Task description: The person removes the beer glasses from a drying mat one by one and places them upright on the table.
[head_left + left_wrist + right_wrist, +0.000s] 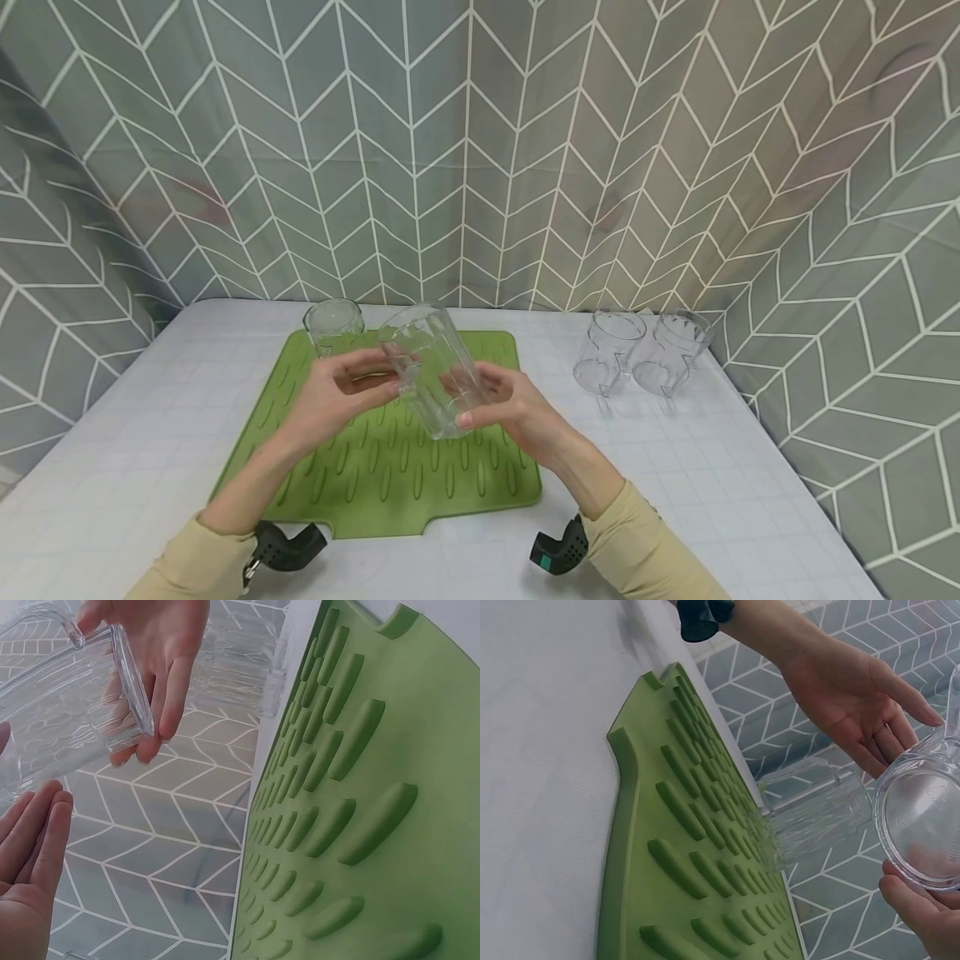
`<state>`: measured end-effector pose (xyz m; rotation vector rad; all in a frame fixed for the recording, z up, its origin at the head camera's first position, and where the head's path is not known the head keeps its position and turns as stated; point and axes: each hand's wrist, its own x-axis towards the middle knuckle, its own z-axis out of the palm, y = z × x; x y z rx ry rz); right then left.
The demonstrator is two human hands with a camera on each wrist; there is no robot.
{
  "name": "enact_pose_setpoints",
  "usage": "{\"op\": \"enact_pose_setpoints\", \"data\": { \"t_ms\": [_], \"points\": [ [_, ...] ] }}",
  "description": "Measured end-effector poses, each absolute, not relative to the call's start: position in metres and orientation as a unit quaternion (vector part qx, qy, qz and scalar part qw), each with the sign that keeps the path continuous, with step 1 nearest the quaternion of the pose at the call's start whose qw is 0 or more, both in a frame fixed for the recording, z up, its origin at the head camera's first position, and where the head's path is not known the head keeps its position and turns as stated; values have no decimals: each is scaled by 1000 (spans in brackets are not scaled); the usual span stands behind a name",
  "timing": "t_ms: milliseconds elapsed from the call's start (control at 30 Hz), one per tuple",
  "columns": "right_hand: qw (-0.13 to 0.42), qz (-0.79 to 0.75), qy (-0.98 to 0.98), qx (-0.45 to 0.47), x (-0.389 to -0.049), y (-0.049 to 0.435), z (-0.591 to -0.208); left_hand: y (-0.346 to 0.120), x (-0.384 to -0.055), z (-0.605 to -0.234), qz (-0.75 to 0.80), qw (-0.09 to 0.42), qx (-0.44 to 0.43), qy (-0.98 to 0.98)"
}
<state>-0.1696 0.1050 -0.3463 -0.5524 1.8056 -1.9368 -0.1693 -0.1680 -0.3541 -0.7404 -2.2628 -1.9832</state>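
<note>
A clear mug (431, 367) is held tilted between both hands above a green drying mat (375, 483). My left hand (345, 396) holds it near the rim, thumb and fingers at its left side. At the base end, my right hand (513, 408) grips it between thumb and fingers. The mug's round base (922, 825) faces the camera in the right wrist view, and its handle shows at the upper left of the left wrist view. Another clear mug (333, 321) stands at the mat's back left corner, partly behind my left hand.
Two more clear mugs, one (609, 354) beside the other (672, 354), stand right of the mat at the back of the white table (675, 483). A patterned curtain (465, 150) hangs behind and along the sides. Raised ridges cover the mat.
</note>
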Motion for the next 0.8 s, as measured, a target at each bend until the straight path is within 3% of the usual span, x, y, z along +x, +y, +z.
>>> {"op": "enact_pose_setpoints", "data": {
  "t_ms": [800],
  "points": [
    [222,-678,672,-197,-170,103,-349,-164,-170,-360,-635,7,-238,-735]
  ]
}}
